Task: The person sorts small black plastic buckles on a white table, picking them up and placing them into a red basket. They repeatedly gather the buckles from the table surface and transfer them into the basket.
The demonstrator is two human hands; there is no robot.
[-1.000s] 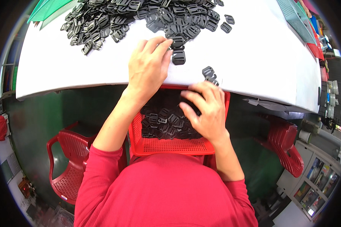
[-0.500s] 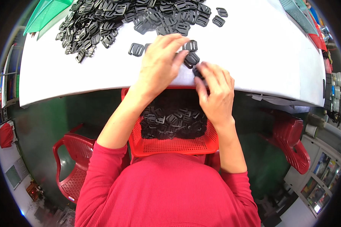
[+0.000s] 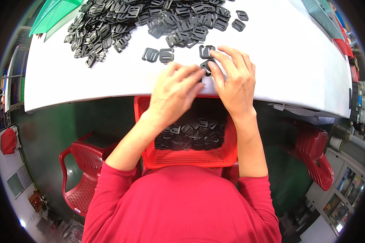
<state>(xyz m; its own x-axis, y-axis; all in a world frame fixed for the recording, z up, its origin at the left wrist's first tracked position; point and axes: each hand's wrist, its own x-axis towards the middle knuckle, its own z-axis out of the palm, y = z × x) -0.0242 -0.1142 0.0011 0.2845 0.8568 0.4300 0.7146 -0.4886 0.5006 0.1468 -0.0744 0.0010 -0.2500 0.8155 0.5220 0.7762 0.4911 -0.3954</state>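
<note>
Small black plastic strap buckles lie on the white table (image 3: 109, 83). My right hand (image 3: 237, 83) is over two of them, its fingers curved and apart. Its thumb touches the nearer buckle (image 3: 206, 66), and the forefinger reaches beside the farther buckle (image 3: 207, 51). My left hand (image 3: 175, 93) is at the table's front edge, above the red basket (image 3: 186, 158). Its fingertips are blurred, with a dark bit under them that I cannot make out. Left of the two buckles, another pair (image 3: 151, 55) lies side by side. Many buckles (image 3: 190, 133) fill part of the basket.
A large heap of black buckles (image 3: 109, 28) spreads over the far part of the table. Green baskets (image 3: 52, 16) stand at the far left and far right corners. Dark red plastic chairs (image 3: 85, 162) stand on both sides below the table.
My left hand has drawn back from the buckles toward the table edge. My right hand has moved slightly farther onto the table, its fingers spreading over the buckles there.
</note>
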